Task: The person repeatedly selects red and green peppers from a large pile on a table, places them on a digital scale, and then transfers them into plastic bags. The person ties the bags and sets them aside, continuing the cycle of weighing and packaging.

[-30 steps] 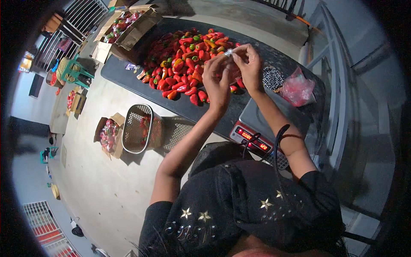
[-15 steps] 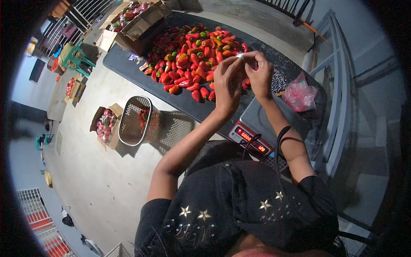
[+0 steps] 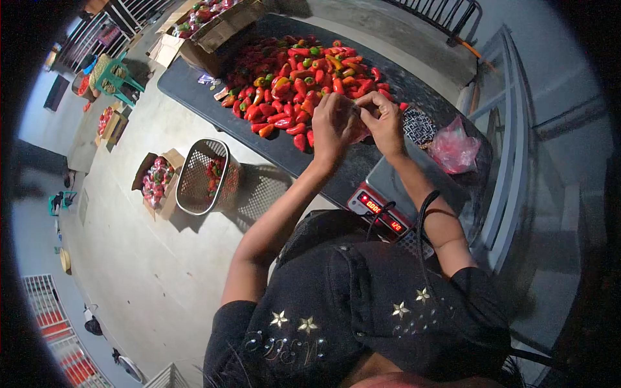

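Note:
My left hand (image 3: 332, 127) and my right hand (image 3: 385, 125) meet over the dark table, fingertips pinched close together. Between them is what looks like a thin plastic bag (image 3: 359, 134), showing pinkish below the fingers; most of it is hidden by my hands. Just beyond lies a big heap of red peppers (image 3: 291, 87), with a few green and orange ones mixed in. A digital scale (image 3: 409, 184) with a lit red display stands under my right forearm, nothing visible on its plate.
Right of the scale sits a crumpled pink plastic bag (image 3: 455, 150), beside a black-and-white patterned cloth (image 3: 420, 126). An open carton (image 3: 223, 32) of bagged peppers stands at the table's far left. On the floor are a plastic basket (image 3: 187, 184) and another carton (image 3: 169, 205).
Both hands have come down a little toward me and the fingertips have drawn closer together. The white bit that stuck up at my left fingertips no longer shows.

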Motion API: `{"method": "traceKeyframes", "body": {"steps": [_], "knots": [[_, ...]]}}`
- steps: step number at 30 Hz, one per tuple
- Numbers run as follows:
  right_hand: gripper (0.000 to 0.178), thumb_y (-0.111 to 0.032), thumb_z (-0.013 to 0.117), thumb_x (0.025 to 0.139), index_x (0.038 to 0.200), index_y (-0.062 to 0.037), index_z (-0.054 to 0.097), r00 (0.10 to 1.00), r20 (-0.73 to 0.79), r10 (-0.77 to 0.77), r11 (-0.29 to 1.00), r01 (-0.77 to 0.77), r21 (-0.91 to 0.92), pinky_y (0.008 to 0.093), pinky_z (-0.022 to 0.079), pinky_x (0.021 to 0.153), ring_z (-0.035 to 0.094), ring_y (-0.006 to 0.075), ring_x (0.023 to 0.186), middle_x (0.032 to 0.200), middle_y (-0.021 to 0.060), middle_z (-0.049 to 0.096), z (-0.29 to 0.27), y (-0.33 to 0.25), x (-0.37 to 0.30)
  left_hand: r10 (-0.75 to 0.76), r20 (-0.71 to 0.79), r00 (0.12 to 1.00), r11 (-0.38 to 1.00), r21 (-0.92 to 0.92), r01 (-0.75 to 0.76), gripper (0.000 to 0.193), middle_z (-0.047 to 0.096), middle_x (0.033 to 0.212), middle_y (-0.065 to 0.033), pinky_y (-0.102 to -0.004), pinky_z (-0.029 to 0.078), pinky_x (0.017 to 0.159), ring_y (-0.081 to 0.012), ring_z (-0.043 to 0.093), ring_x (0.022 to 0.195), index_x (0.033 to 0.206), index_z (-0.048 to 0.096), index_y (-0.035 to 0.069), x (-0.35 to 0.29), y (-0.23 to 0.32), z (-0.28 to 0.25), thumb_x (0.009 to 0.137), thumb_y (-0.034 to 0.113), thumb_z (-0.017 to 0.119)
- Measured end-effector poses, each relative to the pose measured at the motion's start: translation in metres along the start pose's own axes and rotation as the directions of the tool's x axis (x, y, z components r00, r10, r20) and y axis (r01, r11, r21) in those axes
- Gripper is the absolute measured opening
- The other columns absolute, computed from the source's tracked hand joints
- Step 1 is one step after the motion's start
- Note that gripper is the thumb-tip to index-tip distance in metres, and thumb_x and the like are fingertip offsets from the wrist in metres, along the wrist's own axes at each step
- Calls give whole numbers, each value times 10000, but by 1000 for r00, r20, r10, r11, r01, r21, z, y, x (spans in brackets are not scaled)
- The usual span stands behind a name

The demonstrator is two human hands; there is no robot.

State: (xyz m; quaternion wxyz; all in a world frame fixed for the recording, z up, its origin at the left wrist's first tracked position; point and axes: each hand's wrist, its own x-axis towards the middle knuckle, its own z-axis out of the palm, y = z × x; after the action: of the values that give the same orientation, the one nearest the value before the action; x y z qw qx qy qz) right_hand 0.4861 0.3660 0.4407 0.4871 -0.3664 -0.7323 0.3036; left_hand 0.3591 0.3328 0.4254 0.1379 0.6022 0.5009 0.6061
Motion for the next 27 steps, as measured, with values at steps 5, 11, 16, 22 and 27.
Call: {"method": "traceKeyframes", "body": {"steps": [5,11,16,22,27], "knots": [[231,68,534,759,970,-26,551,1000,6,-10,982,9,186,230,421,801,547,85,861,883,7,587,14,5,9,-79,-39,996,996,-40,77,186,561,758,-128,-298,455,661,-209,559,705,869,518,-9,1,1,-6,710,-12,614],[276,50,585,753,1007,-50,542,945,297,136,765,-290,575,228,414,835,544,82,871,910,13,572,22,0,17,-57,-40,998,998,-26,56,150,583,733,-159,-341,464,625,-291,590,670,810,543,-1,5,-9,-34,679,-10,614],[239,43,623,740,946,-48,544,942,267,203,750,-325,576,227,438,773,548,79,809,859,0,568,49,-1,15,46,-86,995,998,40,-43,191,582,784,-116,-359,431,667,-299,560,746,825,575,39,5,-29,-57,650,6,644],[210,40,633,731,889,-59,536,966,129,224,837,-259,483,219,435,722,535,67,764,825,-9,554,83,-5,11,175,-50,983,961,226,-159,174,566,809,-106,-390,401,694,-306,531,768,842,570,65,-10,-25,-89,685,75,644],[180,58,601,750,882,-48,541,974,66,216,869,-223,441,228,443,732,546,66,777,832,4,564,105,-20,5,196,2,981,935,302,-187,133,550,812,-110,-409,427,713,-318,541,798,854,546,57,-6,-27,-113,735,90,595]]}}
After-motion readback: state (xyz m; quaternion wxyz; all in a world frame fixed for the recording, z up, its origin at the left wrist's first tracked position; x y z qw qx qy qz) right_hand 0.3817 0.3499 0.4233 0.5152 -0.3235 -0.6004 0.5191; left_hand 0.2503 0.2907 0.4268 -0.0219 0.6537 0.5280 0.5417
